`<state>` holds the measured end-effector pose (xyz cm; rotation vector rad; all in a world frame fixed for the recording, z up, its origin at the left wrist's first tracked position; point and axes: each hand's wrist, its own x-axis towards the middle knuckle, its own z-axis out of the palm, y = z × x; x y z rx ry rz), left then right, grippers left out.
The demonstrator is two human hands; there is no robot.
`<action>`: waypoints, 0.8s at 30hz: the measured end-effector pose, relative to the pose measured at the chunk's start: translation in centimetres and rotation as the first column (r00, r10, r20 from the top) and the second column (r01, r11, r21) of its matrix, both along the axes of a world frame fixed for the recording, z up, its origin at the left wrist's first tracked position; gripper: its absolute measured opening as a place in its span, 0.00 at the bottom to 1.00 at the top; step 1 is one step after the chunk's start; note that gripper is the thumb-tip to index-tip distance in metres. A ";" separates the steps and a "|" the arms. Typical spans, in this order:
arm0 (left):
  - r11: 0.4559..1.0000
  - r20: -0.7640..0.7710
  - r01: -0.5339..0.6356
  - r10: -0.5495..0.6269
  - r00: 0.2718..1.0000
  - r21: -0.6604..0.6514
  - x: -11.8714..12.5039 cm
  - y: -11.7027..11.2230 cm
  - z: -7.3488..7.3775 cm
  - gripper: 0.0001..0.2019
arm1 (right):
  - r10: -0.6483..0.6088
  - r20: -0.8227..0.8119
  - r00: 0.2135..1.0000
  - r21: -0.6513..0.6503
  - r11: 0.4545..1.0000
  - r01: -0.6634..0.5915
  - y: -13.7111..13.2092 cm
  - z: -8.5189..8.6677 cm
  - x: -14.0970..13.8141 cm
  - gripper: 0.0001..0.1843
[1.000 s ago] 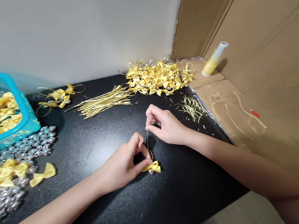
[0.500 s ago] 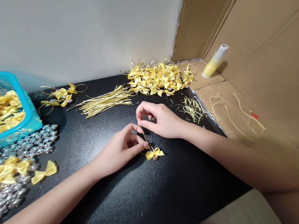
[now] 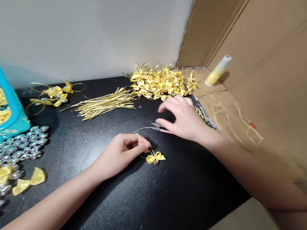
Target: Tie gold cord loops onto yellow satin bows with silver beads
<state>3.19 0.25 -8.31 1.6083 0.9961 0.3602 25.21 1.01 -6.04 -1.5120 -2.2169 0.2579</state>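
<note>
My left hand is closed, thumb and fingertips pinching a gold cord whose loose end stretches to the right. The cord is tied to a yellow ribbon bow with a small shiny bead under it, hanging just below my fingertips. My right hand is open, thumb and fingers apart, above small thread snips with pinkish handles and parted blades. My thumb is close to the blades; whether it touches them I cannot tell. Part of the handles is hidden under the hand.
Finished bows are heaped at the back, beside a bundle of gold cords. On the left are a blue basket of bows, silver beads and a loose bow. A cardboard wall and a tube stand right.
My right hand has left the cord and moved right, its fingers opening over the snips, which now show. My left hand has kept the cord. The view has shifted slightly right.
</note>
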 end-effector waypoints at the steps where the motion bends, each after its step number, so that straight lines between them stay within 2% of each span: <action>1: 1.000 -0.002 -0.003 0.003 1.000 0.008 0.0 0.0 -0.2 0.15 | -0.053 0.052 0.997 -0.028 0.998 0.054 -0.7 -0.3 0.7 0.11; 5: 0.999 -0.003 -0.012 0.012 1.000 0.050 -0.1 0.0 -0.7 0.16 | -0.111 0.190 0.975 -0.128 0.982 0.136 -2.9 -1.5 2.3 0.16; 9: 0.996 0.044 -0.033 0.029 0.999 0.087 -0.2 0.0 -0.8 0.17 | -0.107 0.210 0.972 -0.149 0.979 0.140 -3.4 -2.0 2.0 0.09; 14: 0.995 0.063 -0.040 0.034 0.997 0.095 -0.2 -0.1 -0.7 0.17 | -0.124 0.091 0.988 -0.309 0.940 0.146 -3.7 -1.0 2.2 0.02; 17: 0.994 0.074 -0.045 0.038 0.997 0.100 -0.1 -0.1 -0.7 0.18 | -0.154 0.020 0.988 -0.383 0.911 0.150 -4.6 0.2 2.6 0.03; 21: 0.993 0.074 -0.039 0.031 0.997 0.109 -0.1 -0.1 -0.8 0.17 | 0.010 0.047 0.999 -0.344 0.939 0.006 -5.9 1.2 2.0 0.06; 24: 0.993 0.074 -0.046 0.038 0.997 0.108 -0.1 -0.2 -0.8 0.17 | 0.076 0.102 0.992 -0.308 0.950 -0.041 -6.1 1.1 1.3 0.11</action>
